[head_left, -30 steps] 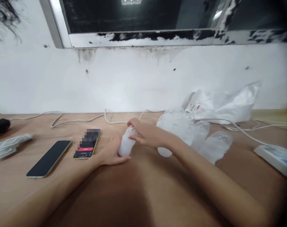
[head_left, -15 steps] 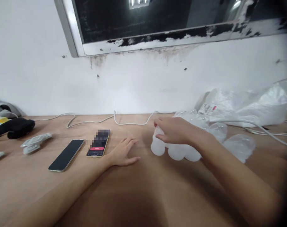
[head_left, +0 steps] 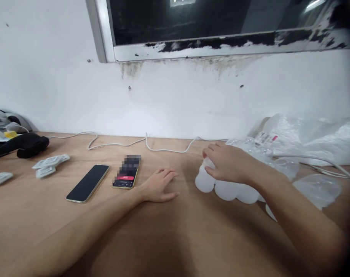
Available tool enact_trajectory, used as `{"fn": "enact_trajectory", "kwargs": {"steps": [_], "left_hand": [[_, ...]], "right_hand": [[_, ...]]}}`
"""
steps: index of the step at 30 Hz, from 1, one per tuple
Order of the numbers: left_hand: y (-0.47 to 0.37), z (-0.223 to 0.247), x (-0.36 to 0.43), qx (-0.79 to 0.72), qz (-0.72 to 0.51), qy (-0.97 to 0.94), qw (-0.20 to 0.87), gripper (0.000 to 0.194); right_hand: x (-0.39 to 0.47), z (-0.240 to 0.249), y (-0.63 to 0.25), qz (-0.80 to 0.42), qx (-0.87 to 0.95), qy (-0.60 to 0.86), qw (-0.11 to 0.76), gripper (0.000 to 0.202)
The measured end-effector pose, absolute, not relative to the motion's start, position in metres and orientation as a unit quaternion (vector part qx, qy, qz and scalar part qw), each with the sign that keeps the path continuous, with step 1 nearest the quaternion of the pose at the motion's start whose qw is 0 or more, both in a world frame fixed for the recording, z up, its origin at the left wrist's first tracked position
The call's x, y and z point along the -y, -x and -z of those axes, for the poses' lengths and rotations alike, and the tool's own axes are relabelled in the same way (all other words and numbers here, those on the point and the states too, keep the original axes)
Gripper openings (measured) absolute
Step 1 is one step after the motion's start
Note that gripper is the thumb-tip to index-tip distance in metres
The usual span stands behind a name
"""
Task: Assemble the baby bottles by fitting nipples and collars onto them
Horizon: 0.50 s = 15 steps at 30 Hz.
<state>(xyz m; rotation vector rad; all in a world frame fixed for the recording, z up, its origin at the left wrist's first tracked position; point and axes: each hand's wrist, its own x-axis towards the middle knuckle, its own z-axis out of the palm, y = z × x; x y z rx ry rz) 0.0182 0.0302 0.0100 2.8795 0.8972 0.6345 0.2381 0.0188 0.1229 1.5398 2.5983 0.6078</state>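
Observation:
My left hand (head_left: 160,185) lies flat on the wooden table (head_left: 151,234), fingers apart and holding nothing. It rests just right of a lit phone (head_left: 128,172). To the right, my right hand (head_left: 232,163) is closed on the near end of white air-cushion wrap (head_left: 227,191), pinched between thumb and fingers. The wrap is milky and shows several rounded lobes in a row. Part of it is hidden under my hand and forearm. Clear inflated plastic cushions (head_left: 319,187) lie behind and beside my right forearm.
Left of the lit phone lies a dark-screened phone (head_left: 88,183). Small white plastic pieces (head_left: 50,165) and a black object (head_left: 33,144) are farther left. A white cable (head_left: 170,150) runs along the wall. A large clear plastic bag (head_left: 315,134) stands at the back right.
The view has shifted, so most things appear farther right. More white lobes show below my right forearm. Both hands keep much the same pose, the right still closed on the wrap.

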Motion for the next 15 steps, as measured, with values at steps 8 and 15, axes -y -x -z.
{"fn": "enact_trajectory", "kwargs": {"steps": [8, 15], "left_hand": [[-0.021, -0.01, -0.029, -0.289, -0.203, -0.935, -0.03, 0.046], [-0.003, -0.006, 0.078, -0.272, -0.199, -0.929, 0.154, 0.027]], "right_hand": [[-0.022, -0.122, -0.242, -0.249, -0.849, -0.465, -0.024, 0.031], [0.057, -0.095, -0.238, -0.108, -0.9, -0.364, -0.212, 0.035]]}}
